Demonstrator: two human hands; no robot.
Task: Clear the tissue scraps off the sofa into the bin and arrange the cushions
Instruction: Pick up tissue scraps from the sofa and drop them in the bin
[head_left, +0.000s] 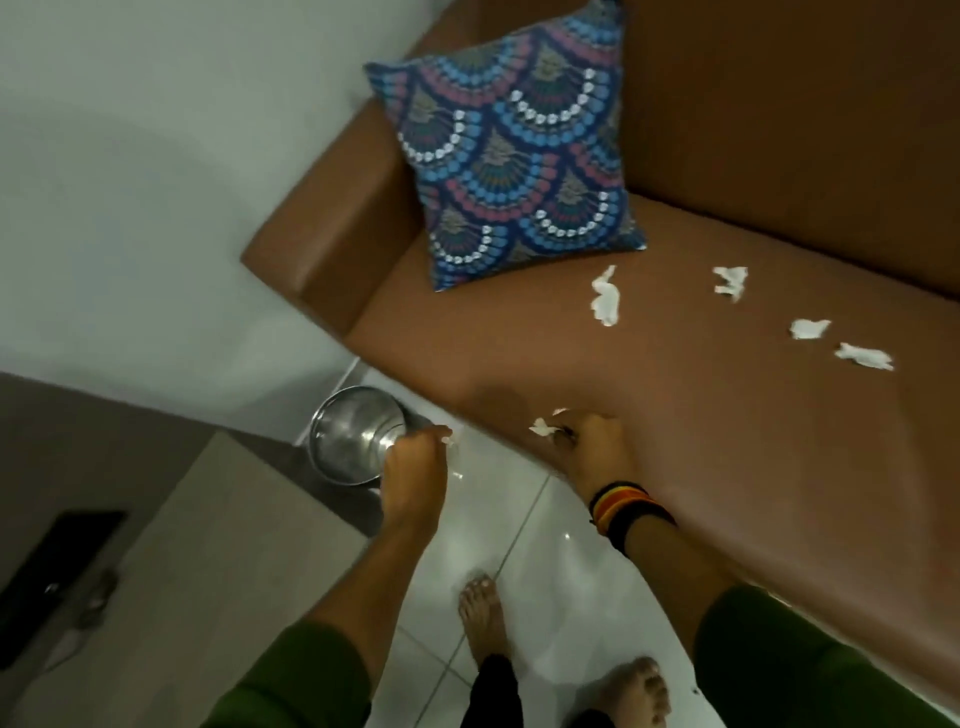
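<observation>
Several white tissue scraps (605, 299) lie scattered on the seat of the brown sofa (675, 441). A blue patterned cushion (511, 150) leans in the sofa's left corner against the armrest. My left hand (415, 467) hangs just beside the round metal bin (353, 441) on the floor, fingers closed on a small white scrap (448, 439). My right hand (597, 441), with a striped wristband, presses on the seat's front edge and pinches another tissue scrap (543, 427).
A grey wall stands left of the sofa's armrest (311, 249). A low beige table (182, 571) with a dark flat object (57, 577) sits at the lower left. My bare feet (483, 613) stand on glossy white tiles between table and sofa.
</observation>
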